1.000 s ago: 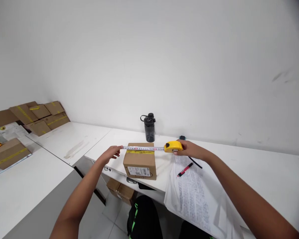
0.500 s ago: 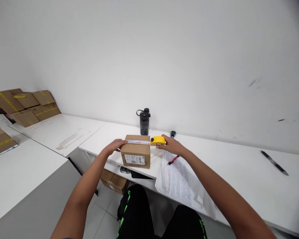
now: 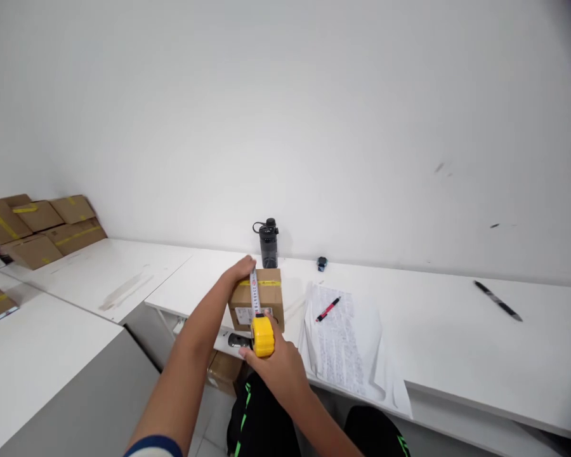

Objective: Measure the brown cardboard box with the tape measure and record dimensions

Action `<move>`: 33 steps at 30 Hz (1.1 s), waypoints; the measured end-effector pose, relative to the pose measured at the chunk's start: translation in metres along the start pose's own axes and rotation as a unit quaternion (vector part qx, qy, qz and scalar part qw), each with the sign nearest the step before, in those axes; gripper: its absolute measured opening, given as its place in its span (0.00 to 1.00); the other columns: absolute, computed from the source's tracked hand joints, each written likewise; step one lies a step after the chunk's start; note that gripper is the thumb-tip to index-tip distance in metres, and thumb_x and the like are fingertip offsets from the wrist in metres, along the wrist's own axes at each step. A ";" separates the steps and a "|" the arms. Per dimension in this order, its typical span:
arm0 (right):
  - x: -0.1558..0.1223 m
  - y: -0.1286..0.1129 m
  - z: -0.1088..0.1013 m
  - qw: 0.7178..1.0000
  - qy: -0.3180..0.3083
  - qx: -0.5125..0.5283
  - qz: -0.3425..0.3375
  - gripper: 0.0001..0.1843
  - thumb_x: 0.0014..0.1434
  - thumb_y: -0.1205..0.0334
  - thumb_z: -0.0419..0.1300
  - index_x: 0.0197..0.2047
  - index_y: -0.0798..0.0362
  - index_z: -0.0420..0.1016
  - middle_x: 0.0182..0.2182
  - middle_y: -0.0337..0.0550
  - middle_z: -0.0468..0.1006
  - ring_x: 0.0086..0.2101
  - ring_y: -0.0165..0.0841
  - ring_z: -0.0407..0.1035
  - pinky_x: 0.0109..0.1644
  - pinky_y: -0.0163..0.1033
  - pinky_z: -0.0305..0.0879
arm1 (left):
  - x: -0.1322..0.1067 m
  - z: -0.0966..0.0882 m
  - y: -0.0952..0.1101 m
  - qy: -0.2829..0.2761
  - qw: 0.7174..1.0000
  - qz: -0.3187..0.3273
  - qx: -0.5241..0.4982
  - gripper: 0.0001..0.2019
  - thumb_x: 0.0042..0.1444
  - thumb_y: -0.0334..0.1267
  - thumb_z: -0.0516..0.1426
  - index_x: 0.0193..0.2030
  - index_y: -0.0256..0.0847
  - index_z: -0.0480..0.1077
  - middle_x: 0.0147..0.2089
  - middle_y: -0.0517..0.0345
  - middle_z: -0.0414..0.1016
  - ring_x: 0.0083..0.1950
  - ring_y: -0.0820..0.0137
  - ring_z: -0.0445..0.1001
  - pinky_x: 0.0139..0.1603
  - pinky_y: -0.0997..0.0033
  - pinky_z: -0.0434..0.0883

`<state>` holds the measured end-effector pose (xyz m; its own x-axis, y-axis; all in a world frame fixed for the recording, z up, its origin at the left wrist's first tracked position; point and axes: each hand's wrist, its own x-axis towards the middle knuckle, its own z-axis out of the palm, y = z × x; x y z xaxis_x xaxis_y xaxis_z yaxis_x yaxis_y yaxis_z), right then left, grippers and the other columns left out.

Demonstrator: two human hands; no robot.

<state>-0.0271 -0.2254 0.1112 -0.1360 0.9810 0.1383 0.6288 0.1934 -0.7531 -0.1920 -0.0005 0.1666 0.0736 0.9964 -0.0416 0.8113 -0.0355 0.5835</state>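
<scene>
A small brown cardboard box (image 3: 272,317) with a white label and a strip of yellow tape sits at the desk's front edge. My right hand (image 3: 285,365) is wrapped round a yellow tape measure (image 3: 263,336) in front of the box's near side. Its white blade (image 3: 254,293) is pulled out and runs front to back over the box top. At the box's far edge, my left hand (image 3: 242,268) is closed at the blade's end, fingertips partly hidden.
Behind the box stands a dark bottle (image 3: 268,244). To the right are printed papers (image 3: 342,355) with a red pen (image 3: 328,309), a watch (image 3: 321,263) and a black marker (image 3: 497,301). Several cartons (image 3: 38,219) are stacked far left; another box (image 3: 224,371) is underneath.
The tape blade has turned from lying side to side across the box to lying front to back. My right hand came round to the near side with the case; my left went to the far edge.
</scene>
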 end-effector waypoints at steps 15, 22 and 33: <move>0.066 -0.013 0.009 0.988 0.015 -0.136 -0.070 0.45 0.51 0.33 0.56 0.62 0.57 0.59 0.34 0.53 0.82 0.35 0.49 0.77 0.36 0.45 0.65 | -0.002 0.024 -0.011 0.052 0.985 0.025 0.164 0.16 0.60 0.54 0.46 0.39 0.45 0.63 0.41 0.57 0.76 0.42 0.62 0.74 0.44 0.63 0.66; 0.065 -0.007 0.015 0.992 0.015 -0.108 -0.066 0.44 0.52 0.36 0.57 0.63 0.57 0.57 0.35 0.53 0.81 0.35 0.47 0.76 0.37 0.43 0.64 | -0.003 0.023 -0.006 0.055 0.983 0.018 0.174 0.18 0.60 0.56 0.46 0.38 0.44 0.67 0.40 0.53 0.78 0.42 0.60 0.75 0.41 0.63 0.66; 0.049 0.040 0.035 0.981 0.053 0.002 -0.186 0.34 0.52 0.63 0.59 0.62 0.50 0.58 0.49 0.50 0.75 0.44 0.42 0.73 0.46 0.43 0.69 | -0.060 0.011 0.032 0.197 0.974 0.091 0.072 0.21 0.66 0.49 0.37 0.36 0.41 0.65 0.37 0.56 0.73 0.40 0.67 0.70 0.41 0.69 0.64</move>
<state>-0.0354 -0.1702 0.0651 -0.2749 0.8392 0.4692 0.5487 0.5376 -0.6402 -0.1637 -0.0620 0.1786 0.0187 0.9238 0.3824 0.8806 -0.1963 0.4313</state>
